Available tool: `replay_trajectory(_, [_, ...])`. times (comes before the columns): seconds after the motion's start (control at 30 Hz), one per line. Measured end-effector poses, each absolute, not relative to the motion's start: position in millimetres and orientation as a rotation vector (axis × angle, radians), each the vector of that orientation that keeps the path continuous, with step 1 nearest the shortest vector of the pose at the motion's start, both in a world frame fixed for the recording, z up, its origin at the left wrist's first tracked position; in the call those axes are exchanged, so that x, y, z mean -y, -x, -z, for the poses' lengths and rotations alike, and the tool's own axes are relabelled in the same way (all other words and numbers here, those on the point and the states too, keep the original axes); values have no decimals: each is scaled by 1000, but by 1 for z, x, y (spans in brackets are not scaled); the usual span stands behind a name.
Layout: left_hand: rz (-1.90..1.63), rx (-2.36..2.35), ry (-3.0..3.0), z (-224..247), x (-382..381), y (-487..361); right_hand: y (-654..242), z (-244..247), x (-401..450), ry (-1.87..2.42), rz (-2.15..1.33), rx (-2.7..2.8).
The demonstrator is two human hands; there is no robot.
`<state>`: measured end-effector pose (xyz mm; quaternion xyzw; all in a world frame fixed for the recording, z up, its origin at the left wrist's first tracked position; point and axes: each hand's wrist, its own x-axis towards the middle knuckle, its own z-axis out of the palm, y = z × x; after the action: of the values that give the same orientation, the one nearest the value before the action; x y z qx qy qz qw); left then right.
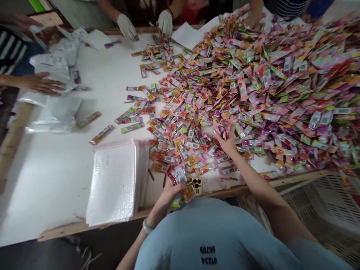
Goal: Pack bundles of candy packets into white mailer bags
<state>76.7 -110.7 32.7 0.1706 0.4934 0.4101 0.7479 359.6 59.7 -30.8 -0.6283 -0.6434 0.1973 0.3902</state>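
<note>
My left hand (173,189) is closed around a bunch of small, colourful snack packets (180,174) near the table's front edge. Some of them are pink and clear with a barcode, others orange and green. Further forward and to the right, my right hand (227,139) reaches into the big pile of packets (205,97) and has its fingers closed on a pink packet (218,126). Whether it grips more than one cannot be made out. Beside my left hand, a phone (197,185) with a gold back lies partly under loose packets.
A stack of white bubble mailers (112,183) lies left of my left hand. Clear and grey bags (53,108) sit at the left, under a co-worker's hand (42,83). Gloved hands (127,27) work across the table. A white plastic basket (320,210) stands below the right edge.
</note>
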Motion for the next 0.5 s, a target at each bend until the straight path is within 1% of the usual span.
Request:
replay_trajectory(0.17, [-893,-1094,-427,-32,112,-81,-356,46,-60,1524,-707,1497])
replay_trajectory(0.27, [-872,-1119,-464,-29,111,-82,-357,52,-60,1530,-767,1438])
replay_trajectory(0.4, [-879,-1136,-459,-26,112,-81,-359,46,-57,1573,-855,1390])
replay_trajectory(0.5, [-859,-1120,-456,-25,113,-81,-358,36,-53,1544,-844,1325])
